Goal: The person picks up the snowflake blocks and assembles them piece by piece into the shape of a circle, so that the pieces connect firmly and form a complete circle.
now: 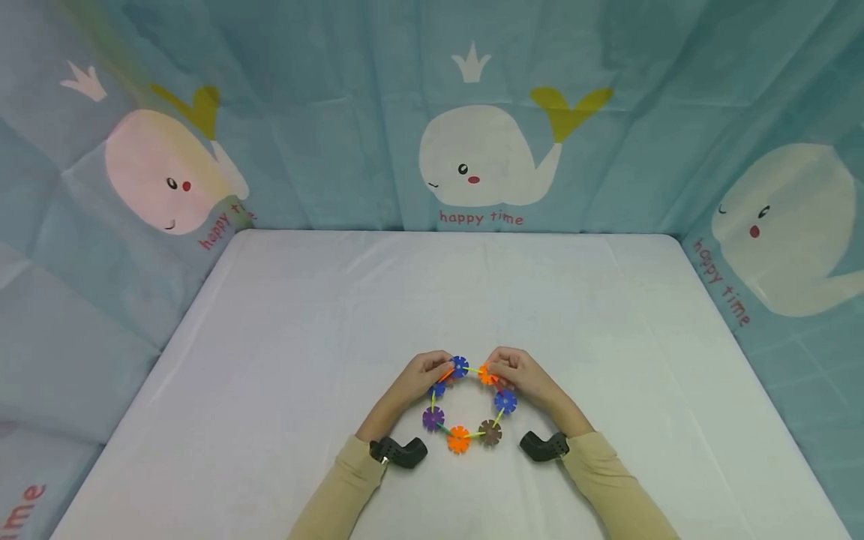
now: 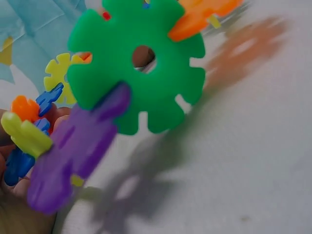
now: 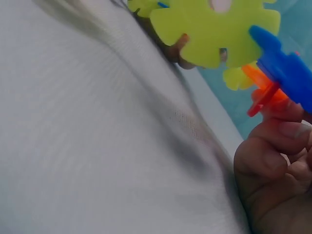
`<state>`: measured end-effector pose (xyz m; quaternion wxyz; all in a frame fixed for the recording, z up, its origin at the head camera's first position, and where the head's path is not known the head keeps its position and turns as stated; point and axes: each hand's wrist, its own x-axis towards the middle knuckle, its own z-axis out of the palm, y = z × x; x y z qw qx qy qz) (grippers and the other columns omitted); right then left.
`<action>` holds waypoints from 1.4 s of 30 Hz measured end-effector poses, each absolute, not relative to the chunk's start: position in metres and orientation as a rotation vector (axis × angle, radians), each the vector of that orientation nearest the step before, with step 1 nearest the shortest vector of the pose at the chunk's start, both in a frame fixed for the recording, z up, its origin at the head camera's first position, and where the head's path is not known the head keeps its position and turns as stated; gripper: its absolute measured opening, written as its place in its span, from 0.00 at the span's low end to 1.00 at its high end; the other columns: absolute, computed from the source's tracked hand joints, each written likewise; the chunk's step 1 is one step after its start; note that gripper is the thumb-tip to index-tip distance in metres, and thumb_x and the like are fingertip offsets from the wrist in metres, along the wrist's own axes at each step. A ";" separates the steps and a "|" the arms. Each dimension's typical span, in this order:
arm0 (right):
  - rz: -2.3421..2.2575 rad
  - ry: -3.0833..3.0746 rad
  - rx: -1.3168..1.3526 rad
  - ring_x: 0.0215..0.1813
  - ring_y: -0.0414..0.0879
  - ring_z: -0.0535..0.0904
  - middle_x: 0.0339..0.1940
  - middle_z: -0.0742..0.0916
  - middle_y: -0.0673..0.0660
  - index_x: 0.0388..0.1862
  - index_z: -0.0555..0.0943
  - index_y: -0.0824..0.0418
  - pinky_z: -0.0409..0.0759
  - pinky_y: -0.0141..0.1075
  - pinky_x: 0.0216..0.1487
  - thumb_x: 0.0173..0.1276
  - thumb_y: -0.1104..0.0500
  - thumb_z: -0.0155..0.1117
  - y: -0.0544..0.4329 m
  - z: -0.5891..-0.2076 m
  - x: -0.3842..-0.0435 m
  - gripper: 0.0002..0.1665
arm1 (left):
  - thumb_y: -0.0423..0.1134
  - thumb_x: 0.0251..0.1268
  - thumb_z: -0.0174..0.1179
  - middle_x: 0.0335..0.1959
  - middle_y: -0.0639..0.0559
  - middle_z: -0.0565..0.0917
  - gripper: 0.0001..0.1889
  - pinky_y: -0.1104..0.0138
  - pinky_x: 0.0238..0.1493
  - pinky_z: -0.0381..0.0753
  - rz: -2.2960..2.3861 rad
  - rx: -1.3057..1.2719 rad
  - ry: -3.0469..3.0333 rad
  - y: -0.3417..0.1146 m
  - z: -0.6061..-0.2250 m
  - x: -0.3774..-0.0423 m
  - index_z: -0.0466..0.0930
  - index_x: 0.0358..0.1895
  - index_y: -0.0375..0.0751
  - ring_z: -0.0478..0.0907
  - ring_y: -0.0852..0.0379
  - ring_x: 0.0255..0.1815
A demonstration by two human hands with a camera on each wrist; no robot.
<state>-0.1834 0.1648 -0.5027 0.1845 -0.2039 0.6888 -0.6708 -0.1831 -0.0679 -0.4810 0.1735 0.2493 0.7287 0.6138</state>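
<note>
A closed ring of slotted plastic discs is held up between both hands in the head view. Its discs include a blue disc (image 1: 459, 367) at the far side, a purple disc (image 1: 433, 418), a near orange disc (image 1: 459, 440) and a brown disc (image 1: 490, 433). Thinner yellow-green and green discs, seen edge-on, link them. My left hand (image 1: 420, 376) pinches the ring's far left part, beside the blue disc. On the far right, my right hand (image 1: 526, 375) pinches the ring at another orange disc (image 1: 487, 376). A green disc (image 2: 136, 92) looms large in the left wrist view.
A white-covered table (image 1: 324, 315) lies beneath the hands. Behind and beside it hangs a blue-green curtain (image 1: 324, 165) printed with whales. Black wrist cameras, a left one (image 1: 401, 452) and a right one (image 1: 543, 446), sit near the tan sleeves (image 1: 351, 480).
</note>
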 end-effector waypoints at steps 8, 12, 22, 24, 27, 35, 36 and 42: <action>-1.817 2.022 -0.635 0.16 0.41 0.66 0.14 0.73 0.58 0.32 0.72 0.73 0.67 0.31 0.19 0.68 0.68 0.47 0.153 -0.482 -0.186 0.09 | 0.29 0.67 0.45 0.27 0.29 0.77 0.11 0.65 0.36 0.75 1.842 0.614 2.025 -0.075 -0.484 -0.189 0.73 0.36 0.21 0.75 0.45 0.29; -1.825 2.027 -0.661 0.17 0.40 0.66 0.15 0.74 0.55 0.32 0.72 0.72 0.66 0.31 0.19 0.69 0.67 0.47 0.152 -0.493 -0.190 0.08 | 0.29 0.67 0.47 0.27 0.31 0.78 0.10 0.65 0.35 0.75 1.899 0.535 1.994 -0.076 -0.493 -0.191 0.73 0.36 0.20 0.77 0.50 0.28; -1.846 2.126 -0.573 0.17 0.39 0.67 0.15 0.75 0.51 0.33 0.74 0.66 0.67 0.31 0.19 0.68 0.58 0.52 0.153 -0.512 -0.191 0.10 | 0.45 0.66 0.50 0.28 0.45 0.80 0.21 0.67 0.36 0.75 2.069 0.203 1.871 -0.072 -0.512 -0.185 0.73 0.45 0.24 0.76 0.58 0.28; -1.938 2.088 -0.504 0.17 0.39 0.67 0.16 0.75 0.52 0.34 0.73 0.68 0.67 0.30 0.19 0.69 0.59 0.51 0.154 -0.511 -0.193 0.11 | 0.49 0.67 0.47 0.32 0.44 0.80 0.27 0.67 0.38 0.75 2.193 0.145 1.668 -0.074 -0.511 -0.186 0.68 0.50 0.21 0.77 0.57 0.31; -2.148 1.983 -0.343 0.19 0.39 0.68 0.18 0.76 0.53 0.36 0.69 0.71 0.67 0.29 0.20 0.70 0.61 0.49 0.157 -0.510 -0.195 0.11 | 0.50 0.69 0.43 0.39 0.42 0.78 0.30 0.66 0.40 0.75 2.327 0.076 1.368 -0.077 -0.509 -0.189 0.58 0.56 0.20 0.77 0.54 0.37; -2.270 1.945 0.011 0.21 0.40 0.71 0.22 0.78 0.55 0.38 0.65 0.73 0.72 0.28 0.23 0.70 0.65 0.46 0.172 -0.509 -0.191 0.09 | 0.29 0.62 0.53 0.35 0.44 0.79 0.14 0.67 0.39 0.75 2.248 0.078 1.673 -0.063 -0.511 -0.196 0.68 0.47 0.22 0.78 0.56 0.35; -2.261 1.958 0.034 0.21 0.41 0.72 0.22 0.78 0.56 0.38 0.65 0.74 0.72 0.29 0.23 0.70 0.65 0.46 0.172 -0.509 -0.190 0.09 | 0.29 0.61 0.54 0.34 0.43 0.80 0.13 0.67 0.38 0.76 2.240 0.073 1.750 -0.061 -0.511 -0.197 0.69 0.46 0.22 0.78 0.56 0.34; -2.187 1.970 0.094 0.23 0.41 0.74 0.24 0.80 0.58 0.39 0.66 0.74 0.75 0.30 0.26 0.69 0.65 0.47 0.168 -0.510 -0.194 0.10 | 0.28 0.59 0.55 0.29 0.41 0.80 0.10 0.68 0.32 0.77 2.253 -0.037 1.955 -0.057 -0.513 -0.204 0.72 0.40 0.23 0.78 0.58 0.27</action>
